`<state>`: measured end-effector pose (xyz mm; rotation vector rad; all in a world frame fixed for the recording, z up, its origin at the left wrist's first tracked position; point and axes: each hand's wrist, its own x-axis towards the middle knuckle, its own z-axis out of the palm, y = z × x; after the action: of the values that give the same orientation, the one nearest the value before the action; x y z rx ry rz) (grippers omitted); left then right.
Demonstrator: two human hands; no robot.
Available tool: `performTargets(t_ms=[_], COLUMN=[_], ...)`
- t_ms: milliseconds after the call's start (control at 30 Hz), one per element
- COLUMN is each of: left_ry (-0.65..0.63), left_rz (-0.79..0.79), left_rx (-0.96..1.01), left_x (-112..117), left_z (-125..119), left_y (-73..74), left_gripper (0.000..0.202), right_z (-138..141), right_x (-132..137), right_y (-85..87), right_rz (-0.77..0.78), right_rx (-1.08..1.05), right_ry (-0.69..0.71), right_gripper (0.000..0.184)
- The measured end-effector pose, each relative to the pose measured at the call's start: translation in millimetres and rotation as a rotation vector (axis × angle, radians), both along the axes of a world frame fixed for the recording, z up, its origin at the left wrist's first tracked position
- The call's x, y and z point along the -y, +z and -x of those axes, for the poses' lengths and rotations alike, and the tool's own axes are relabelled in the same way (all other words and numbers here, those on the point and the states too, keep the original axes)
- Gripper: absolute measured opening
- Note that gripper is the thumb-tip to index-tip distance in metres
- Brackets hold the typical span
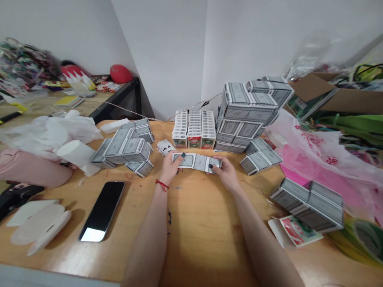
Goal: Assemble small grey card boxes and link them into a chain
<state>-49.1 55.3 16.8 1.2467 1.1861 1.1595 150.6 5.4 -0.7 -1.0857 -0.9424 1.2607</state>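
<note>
Playing cards [201,162] with grey patterned backs stretch in a short row between my two hands, above the middle of the table. My left hand [170,166], with a red string on its wrist, pinches the left end, thumb on top. Gripping the right end is my right hand [226,172], also thumb uppermost. The fingers beneath are mostly hidden. Just beyond my left hand lie a few loose face-up cards [165,147], a club card on top. Behind the held cards stand three columns of boxed card packs [194,129].
Grey-patterned blocks made of cards are stacked at the left [127,145] and tall at the back right [247,115]. More blocks [311,203] rest beside an opened card box [301,231]. A black phone [102,209] lies at left, near a white paper roll [76,153].
</note>
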Motion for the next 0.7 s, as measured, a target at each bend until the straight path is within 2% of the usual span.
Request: performTargets(t_ms=[467, 700], left_ry=[-0.057, -0.009], left_rz=[0.045, 0.031], left_rx=[0.016, -0.009], left_x=[0.9, 2.8], left_z=[3.1, -3.9], left_y=[1.0, 6.7], left_gripper=[0.024, 0.023], right_z=[-2.4, -3.8], right_x=[-0.2, 0.1], right_y=[-0.3, -1.2], right_rz=[0.023, 0.014], right_rx=[0.047, 0.035], right_ry=[0.018, 0.022], right_gripper=[0.038, 0.037])
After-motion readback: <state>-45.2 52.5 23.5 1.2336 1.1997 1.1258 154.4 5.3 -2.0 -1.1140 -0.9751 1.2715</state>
